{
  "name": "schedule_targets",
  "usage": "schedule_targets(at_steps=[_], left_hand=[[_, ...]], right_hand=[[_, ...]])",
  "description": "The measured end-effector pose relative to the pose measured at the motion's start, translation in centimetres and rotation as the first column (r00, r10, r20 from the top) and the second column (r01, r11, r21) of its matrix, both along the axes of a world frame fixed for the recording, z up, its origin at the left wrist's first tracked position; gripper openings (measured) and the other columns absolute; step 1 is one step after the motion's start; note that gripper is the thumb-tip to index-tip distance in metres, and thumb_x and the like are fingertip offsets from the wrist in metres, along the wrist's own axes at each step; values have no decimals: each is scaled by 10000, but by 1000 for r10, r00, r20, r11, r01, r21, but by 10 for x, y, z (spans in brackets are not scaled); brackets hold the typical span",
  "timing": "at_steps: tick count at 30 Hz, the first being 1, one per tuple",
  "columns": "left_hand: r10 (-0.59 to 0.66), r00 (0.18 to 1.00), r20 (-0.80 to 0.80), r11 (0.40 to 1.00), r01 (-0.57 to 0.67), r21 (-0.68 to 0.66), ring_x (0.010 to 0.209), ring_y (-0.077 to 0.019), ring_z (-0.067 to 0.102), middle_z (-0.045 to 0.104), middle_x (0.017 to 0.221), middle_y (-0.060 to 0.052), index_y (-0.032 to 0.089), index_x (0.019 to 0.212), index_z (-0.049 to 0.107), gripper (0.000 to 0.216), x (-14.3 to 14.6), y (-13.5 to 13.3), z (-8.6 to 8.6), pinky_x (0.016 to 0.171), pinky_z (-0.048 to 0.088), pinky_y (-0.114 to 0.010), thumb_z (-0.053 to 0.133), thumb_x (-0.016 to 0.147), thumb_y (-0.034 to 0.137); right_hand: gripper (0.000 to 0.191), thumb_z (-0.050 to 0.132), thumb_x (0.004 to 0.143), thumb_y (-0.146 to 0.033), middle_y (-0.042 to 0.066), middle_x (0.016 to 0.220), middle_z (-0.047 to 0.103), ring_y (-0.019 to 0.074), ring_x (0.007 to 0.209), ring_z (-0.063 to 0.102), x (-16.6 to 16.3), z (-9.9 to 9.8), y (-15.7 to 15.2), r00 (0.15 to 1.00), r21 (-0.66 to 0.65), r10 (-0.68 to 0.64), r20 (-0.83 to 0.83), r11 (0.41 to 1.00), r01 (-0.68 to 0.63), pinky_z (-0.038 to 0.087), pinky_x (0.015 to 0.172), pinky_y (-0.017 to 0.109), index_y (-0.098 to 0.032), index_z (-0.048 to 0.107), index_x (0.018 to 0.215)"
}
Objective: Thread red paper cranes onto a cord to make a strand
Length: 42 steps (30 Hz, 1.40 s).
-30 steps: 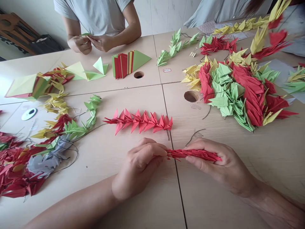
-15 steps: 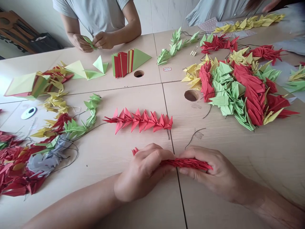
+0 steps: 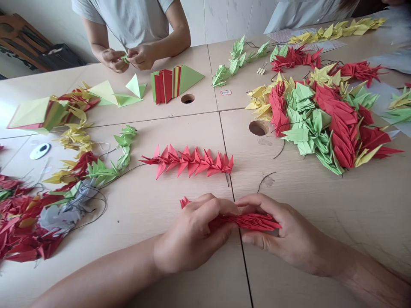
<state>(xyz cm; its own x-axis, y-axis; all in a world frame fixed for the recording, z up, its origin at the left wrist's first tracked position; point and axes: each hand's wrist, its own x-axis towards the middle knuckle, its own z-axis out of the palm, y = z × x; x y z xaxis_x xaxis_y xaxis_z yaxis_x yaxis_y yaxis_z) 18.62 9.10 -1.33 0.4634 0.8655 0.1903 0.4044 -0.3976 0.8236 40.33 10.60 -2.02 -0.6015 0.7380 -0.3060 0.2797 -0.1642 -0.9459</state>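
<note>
My left hand (image 3: 195, 233) wraps round a bundle of red folded-paper cranes (image 3: 250, 221), pressed flat together. A few red points stick out past its far side; the middle is hidden under the fingers. Cupped about the bundle's right end is my right hand (image 3: 295, 235), its fingers along the top edge and the thumb a little below. Just beyond my hands lies a string of red paper cranes (image 3: 192, 160) with spread wings. A dark thread (image 3: 266, 177) rests on the table near my right fingers.
A heap of red, green and yellow crane strings (image 3: 321, 119) lies at right, another pile (image 3: 28, 222) at left. Folded paper sheets (image 3: 176, 83) stand farther back. The table has two round holes (image 3: 258, 127). Across it, a co-worker's hands (image 3: 128, 59) hold green paper.
My right thumb and fingers have spread a little around the bundle, which looks slightly fanned out. My left hand has barely moved. The co-worker's hands have shifted on the green paper.
</note>
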Motion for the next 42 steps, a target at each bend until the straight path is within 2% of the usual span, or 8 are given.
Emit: schedule_targets(at_steps=[3, 6, 10, 21, 27, 31, 35, 42], left_hand=[[96, 985, 140, 969, -61, -238, 658, -65, 568, 620, 805, 27, 208, 942, 536, 151, 1, -1, 4, 596, 478, -176, 615, 842, 127], [223, 930, 290, 870, -56, -490, 562, -49, 536, 611, 777, 38, 208, 931, 515, 124, 3, -1, 5, 507, 462, -169, 620, 866, 215], [328, 875, 356, 801, -58, -596, 649, -69, 568, 618, 766, 28, 197, 912, 513, 154, 10, -1, 4, 541, 471, -166, 648, 848, 233], [264, 919, 291, 880, -106, -462, 608, -90, 571, 568, 740, 9, 159, 841, 538, 210, 19, -3, 0, 494, 503, -204, 649, 847, 336], [193, 934, 302, 908, -54, -415, 722, -133, 626, 605, 829, -28, 165, 926, 538, 248, 19, -4, -3, 537, 545, -226, 626, 858, 387], [215, 950, 227, 965, -171, -197, 859, -148, 612, 608, 998, -65, 183, 1037, 545, 287, 14, 0, -6, 712, 549, -277, 540, 903, 438], [237, 966, 108, 972, -234, -38, 1002, -183, 589, 621, 1071, -82, 186, 1074, 549, 320, 6, 2, -8, 874, 497, -339, 396, 964, 445], [133, 972, -196, 962, -80, 261, 1038, -227, 586, 634, 1105, -102, 180, 1149, 506, 349, -3, -6, -16, 921, 463, -391, 439, 936, 448]], right_hand=[[473, 715, 789, -403, 3, 1001, 636, 141, 843, 643, 2, 0, 1, 995, -90, -90, -51, 992, 85, 542, 703, 235, -316, 512, 1207], [477, 732, 767, -423, 4, 933, 621, 129, 771, 611, 1, 0, 3, 976, -202, -172, -134, 969, 143, 525, 644, 232, -286, 537, 1180], [270, 701, 802, -401, 22, 889, 641, 162, 867, 616, -10, 1, 4, 958, -230, -117, -263, 972, 56, 520, 764, 279, -220, 631, 990], [282, 584, 875, -463, 27, 804, 629, 157, 784, 589, -16, -2, 2, 973, 2, -133, -190, 991, 136, 508, 719, 277, -194, 636, 810], [297, 612, 859, -465, 17, 742, 633, 130, 697, 578, -13, -4, 7, 955, -77, -159, -250, 987, 144, 490, 612, 245, -178, 645, 788], [283, 674, 813, -461, 17, 740, 658, 129, 692, 599, -13, -10, 9, 909, -166, -267, -319, 960, 223, 486, 591, 239, -178, 651, 810], [285, 700, 783, -458, 21, 754, 668, 125, 682, 600, -14, -12, 10, 886, -179, -295, -359, 953, 245, 475, 571, 236, -176, 662, 808], [358, 753, 691, -494, 7, 719, 662, 115, 650, 593, -14, -14, 13, 861, -161, -365, -354, 931, 328, 467, 567, 234, -171, 656, 810]])
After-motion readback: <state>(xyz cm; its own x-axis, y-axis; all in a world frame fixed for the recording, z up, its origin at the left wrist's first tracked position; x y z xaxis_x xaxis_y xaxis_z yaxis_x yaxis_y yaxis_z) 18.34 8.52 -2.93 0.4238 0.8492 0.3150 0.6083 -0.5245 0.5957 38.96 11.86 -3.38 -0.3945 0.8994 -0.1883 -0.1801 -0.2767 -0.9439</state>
